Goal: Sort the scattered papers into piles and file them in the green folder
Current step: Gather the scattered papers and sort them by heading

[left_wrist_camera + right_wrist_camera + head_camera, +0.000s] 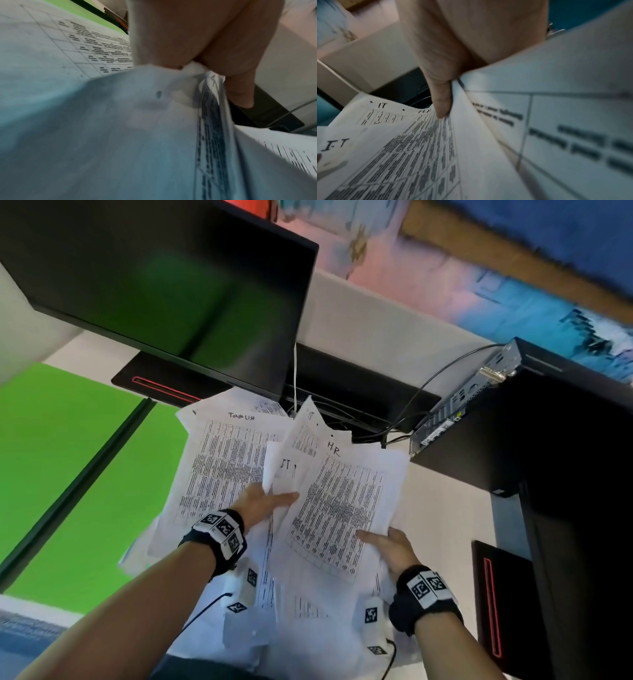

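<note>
Printed white table sheets are spread in front of me. My left hand (pixel 274 501) pinches the lower edge of sheets marked "IT" (pixel 284 470), thumb on top. In the left wrist view the left hand (pixel 197 56) pinches a bundle of sheets (pixel 120 121). My right hand (pixel 383 542) grips the bottom of the sheet marked "HR" (pixel 339 501); in the right wrist view the right hand's thumb (pixel 441 105) presses on that HR sheet (pixel 419 148), with an IT sheet (pixel 368 115) behind. A "Task List" sheet (pixel 222 467) lies to the left. The green folder (pixel 68 457) lies open at the left.
A black monitor (pixel 164 285) hangs over the far desk, its base (pixel 161 386) behind the papers. A black computer tower (pixel 531 422) with cables (pixel 428 385) stands at the right. More sheets (pixel 308 628) lie under my wrists on the white desk (pixel 442 508).
</note>
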`<state>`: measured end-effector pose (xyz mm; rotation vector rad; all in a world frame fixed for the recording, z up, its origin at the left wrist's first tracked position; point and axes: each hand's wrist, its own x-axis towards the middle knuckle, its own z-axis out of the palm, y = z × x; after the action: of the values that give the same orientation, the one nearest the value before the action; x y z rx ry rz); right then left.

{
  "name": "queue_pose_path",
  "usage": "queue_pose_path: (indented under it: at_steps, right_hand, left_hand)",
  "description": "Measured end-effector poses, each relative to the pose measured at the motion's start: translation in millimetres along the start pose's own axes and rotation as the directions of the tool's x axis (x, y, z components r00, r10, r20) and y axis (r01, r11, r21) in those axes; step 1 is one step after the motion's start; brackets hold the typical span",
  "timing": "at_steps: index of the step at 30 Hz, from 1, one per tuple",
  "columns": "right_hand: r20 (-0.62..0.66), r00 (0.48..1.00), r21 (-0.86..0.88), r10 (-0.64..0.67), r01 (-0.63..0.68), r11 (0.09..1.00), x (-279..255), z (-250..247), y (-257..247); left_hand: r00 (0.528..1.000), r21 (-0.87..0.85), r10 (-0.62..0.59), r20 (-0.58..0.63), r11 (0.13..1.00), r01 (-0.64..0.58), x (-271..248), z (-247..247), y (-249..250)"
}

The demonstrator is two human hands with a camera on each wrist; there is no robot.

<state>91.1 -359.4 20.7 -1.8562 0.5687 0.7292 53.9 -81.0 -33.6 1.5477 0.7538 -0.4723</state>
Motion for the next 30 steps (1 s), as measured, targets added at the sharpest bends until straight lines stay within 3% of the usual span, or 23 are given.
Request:
queue_pose_path:
  at_steps: [3, 5, 9, 14, 17, 21, 25, 30]
  right_hand:
    - [-0.169, 0.986, 0.029, -0.014, 0.019, 0.999, 9.7, 4.2, 1.3]
    - [-0.239, 0.965, 0.073, 0.104, -0.089, 0.993, 9.4, 3.8, -2.4]
    - [-0.072, 0.991, 0.071, 0.111, -0.106, 0.992, 14.5, -4.0, -4.7]
    - [0.003, 1.000, 0.079, 0.001, -0.002, 0.997, 1.9, -0.6, -13.5]
    - [0.086, 0.996, 0.009, 0.000, -0.001, 1.000, 1.6, 3.8, -9.5]
    - [-0.011, 0.992, -0.010, -0.124, 0.124, 0.992, -13.5, -5.1, -18.8]
    - [-0.141, 0.921, -0.012, -0.362, 0.365, 0.931, -37.8, -34.3, -53.6]
    - [-0.230, 0.756, 0.054, -0.613, 0.639, 0.768, -83.6, -72.4, -113.3]
  left_hand:
    - [1.000, 0.012, 0.016, -0.004, 1.000, -0.016, -9.3, -2.1, 5.8]
    - [1.000, -0.001, 0.014, -0.024, 1.000, -0.015, -13.3, -4.6, 6.7]
    - [0.998, -0.019, 0.065, 0.005, 0.998, -0.065, -26.7, -5.9, 9.5]
    - [0.988, -0.083, 0.127, 0.090, 0.989, -0.120, -36.1, -5.7, 12.0]
    - [0.988, -0.078, 0.086, 0.128, 0.994, -0.077, -41.1, -2.9, 20.1]
    - [0.985, -0.101, 0.050, 0.166, 0.994, -0.033, -39.2, -5.2, 25.2]
    - [0.982, -0.127, 0.090, 0.165, 0.989, -0.069, -42.4, -8.2, 31.3]
    - [0.955, 0.001, 0.190, 0.226, 0.981, -0.195, -69.8, -3.3, 62.8]
